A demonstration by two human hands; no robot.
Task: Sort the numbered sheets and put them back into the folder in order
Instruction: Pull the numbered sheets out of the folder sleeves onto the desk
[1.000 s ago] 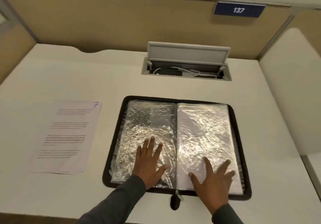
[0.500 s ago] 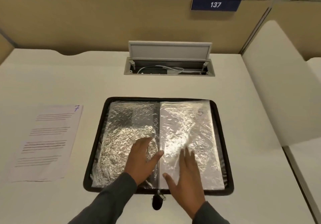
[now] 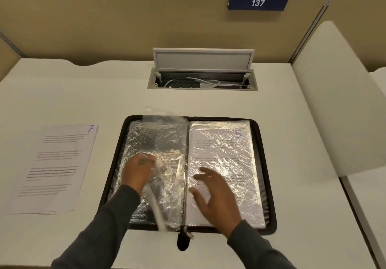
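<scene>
Head view: left hand at sleeve edge (grip unclear), right hand splayed

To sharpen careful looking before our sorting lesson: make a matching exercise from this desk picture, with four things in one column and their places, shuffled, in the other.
Things
1. sheet 7
2. sheet 5
3. sign 137
4. right hand

Places
A. on the partition wall
B. fingers spread, over the right half of the folder
C. loose on the table, left of the folder
D. filed in the folder, on its right side

Pairs: 1-C, 2-D, 3-A, 4-B
</scene>
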